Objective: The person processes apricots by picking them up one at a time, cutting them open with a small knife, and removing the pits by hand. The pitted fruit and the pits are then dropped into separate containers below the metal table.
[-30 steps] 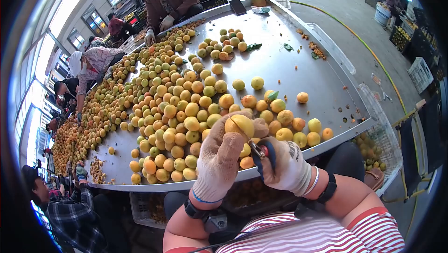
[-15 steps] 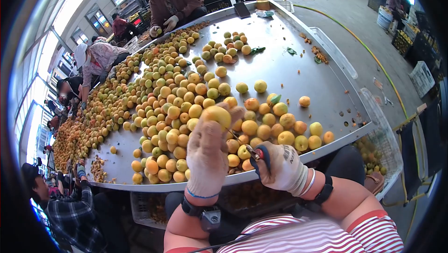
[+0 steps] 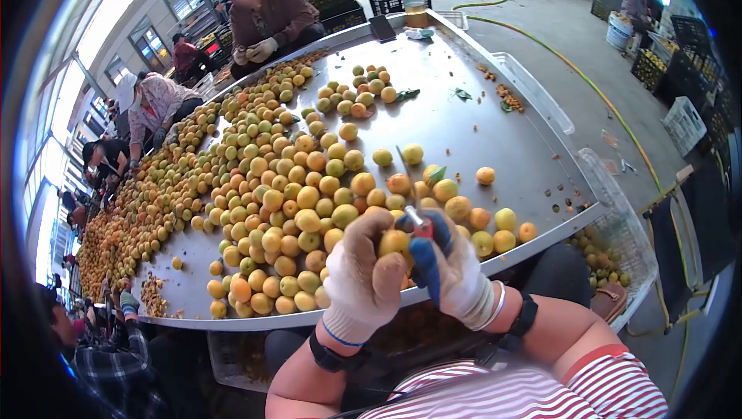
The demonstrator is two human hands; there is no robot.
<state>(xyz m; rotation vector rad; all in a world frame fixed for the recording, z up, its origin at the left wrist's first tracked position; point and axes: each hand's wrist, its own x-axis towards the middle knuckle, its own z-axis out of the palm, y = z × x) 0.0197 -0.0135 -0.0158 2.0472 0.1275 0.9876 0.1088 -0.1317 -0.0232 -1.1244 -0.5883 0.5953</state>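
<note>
My left hand (image 3: 365, 280), in a pale work glove, is curled round a yellow-orange fruit (image 3: 395, 245) just above the table's near edge. Close beside it, my right hand (image 3: 457, 268), also gloved, grips a pair of pruning shears (image 3: 422, 245) with blue and red handles and a metal blade that points up and away. Many yellow and orange fruits (image 3: 282, 210) lie on the metal table (image 3: 495, 133) around and beyond both hands.
A co-worker (image 3: 267, 17) sits across the table's far edge, and more people line its left side. A jar (image 3: 415, 5) and a dark phone (image 3: 382, 28) stand or lie at the far corner. Plastic crates (image 3: 645, 264) are at the right, below table height.
My left hand has lowered with the fruit and turned inward. My right hand has raised the shears beside it, with the blade now upward. The whole view has shifted slightly.
</note>
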